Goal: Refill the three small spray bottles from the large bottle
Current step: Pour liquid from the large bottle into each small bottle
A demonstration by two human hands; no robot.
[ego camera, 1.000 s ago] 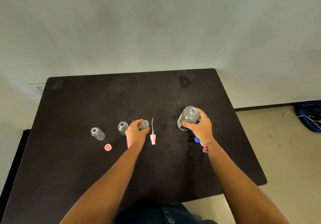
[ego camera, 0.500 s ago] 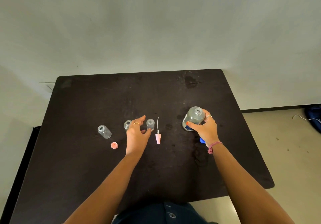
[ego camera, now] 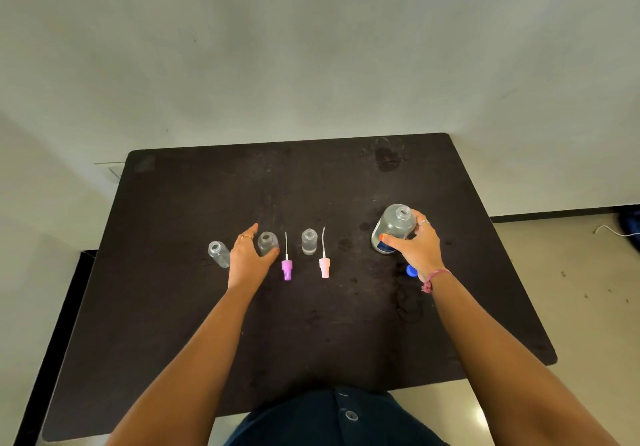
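Small clear plastic spray bottles, three of them, stand uncapped in a row on the dark matte table: the left bottle, the middle bottle and the right bottle. Large clear bottle with a blue label stands open-necked to the right of the row, well apart from it; its blue cap lies on the table, partly hidden behind the right wrist.

Progress, as judged: caps are off, so preparation looks finished. Right bottle seems to hold liquid; cannot tell the fill level of the other two. Pouring into at least the middle and left bottles likely remains, then refitting of all spray heads. Purple spray head with dip tube lies flat just right of the middle bottle; pale pink spray head with dip tube lies flat just right of the right bottle. No third head is in sight now.

Left hand curls loosely around the middle bottle, thumb at its near side, fingers spread behind it; grip not fully closed. Right hand wraps the large bottle's body, which rests on the table.

Change against half a second ago: left hand has shifted from the right bottle to the middle one, uncovering the purple head. The coral cap near the left bottle is now out of sight. Right hand is unchanged.
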